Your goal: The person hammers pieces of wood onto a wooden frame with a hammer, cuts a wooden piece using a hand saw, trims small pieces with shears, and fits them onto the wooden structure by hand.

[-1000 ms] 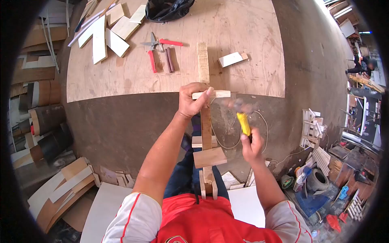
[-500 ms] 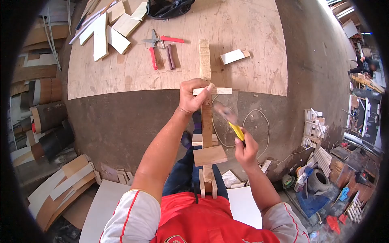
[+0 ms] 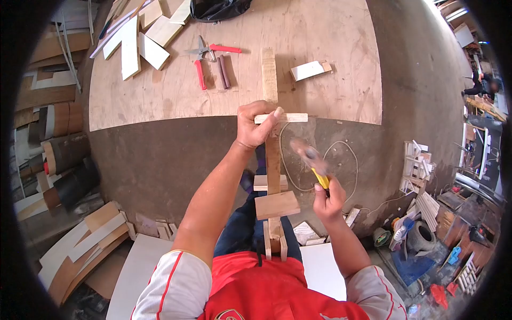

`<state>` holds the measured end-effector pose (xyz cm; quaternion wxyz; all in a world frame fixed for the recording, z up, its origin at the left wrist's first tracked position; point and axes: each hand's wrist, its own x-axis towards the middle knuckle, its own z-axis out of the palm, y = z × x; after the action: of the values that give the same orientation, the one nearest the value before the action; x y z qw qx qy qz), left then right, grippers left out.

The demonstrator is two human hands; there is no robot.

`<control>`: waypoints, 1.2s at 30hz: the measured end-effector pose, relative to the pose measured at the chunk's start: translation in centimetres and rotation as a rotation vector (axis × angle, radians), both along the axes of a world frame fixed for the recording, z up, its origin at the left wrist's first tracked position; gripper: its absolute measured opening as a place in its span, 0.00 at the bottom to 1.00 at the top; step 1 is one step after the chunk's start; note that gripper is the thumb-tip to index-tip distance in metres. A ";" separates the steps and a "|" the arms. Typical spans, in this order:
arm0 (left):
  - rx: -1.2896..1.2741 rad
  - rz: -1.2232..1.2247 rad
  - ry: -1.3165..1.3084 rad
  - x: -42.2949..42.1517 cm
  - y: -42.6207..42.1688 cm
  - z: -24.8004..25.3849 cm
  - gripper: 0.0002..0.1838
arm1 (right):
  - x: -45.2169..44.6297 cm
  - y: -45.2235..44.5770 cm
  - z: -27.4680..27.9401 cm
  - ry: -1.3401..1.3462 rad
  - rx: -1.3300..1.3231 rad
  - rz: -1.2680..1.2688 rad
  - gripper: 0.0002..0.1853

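My left hand [image 3: 255,124] is closed around a short pale wooden strip [image 3: 294,118], pressing it crosswise on a long wooden bar [image 3: 272,154]. The thumb lies along the top. That bar runs from the tabletop back toward my body. In my right hand [image 3: 329,199] is a hammer [image 3: 312,158] with a yellow handle, its head blurred and held apart from the strip, to its lower right. Nearer to me, a flat wooden block [image 3: 277,205] lies across the bar. A smaller wood piece [image 3: 261,183] crosses it just beyond.
On the plywood tabletop [image 3: 330,32] lie red-handled pruning shears [image 3: 201,52], dark rods [image 3: 222,72], a white-faced block [image 3: 308,70], several offcuts [image 3: 129,50] and a black bag [image 3: 220,9]. A cable [image 3: 356,160] loops on the floor. Wood scraps line both sides. A person [image 3: 480,85] is far right.
My right hand has drawn the hammer back to the right and slightly down, away from the strip. My left hand keeps its hold in nearly the same place.
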<state>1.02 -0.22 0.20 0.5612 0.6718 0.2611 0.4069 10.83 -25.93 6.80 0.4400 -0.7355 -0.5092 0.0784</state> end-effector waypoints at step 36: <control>0.068 -0.040 -0.017 -0.4 0.9 0.1 0.05 | 0.0 0.2 -3.8 -0.015 -0.233 0.021 0.17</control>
<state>0.64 0.71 0.32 0.5485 0.6920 0.2288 0.4098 10.79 -25.77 3.00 0.3469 -0.7768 -0.5077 0.1359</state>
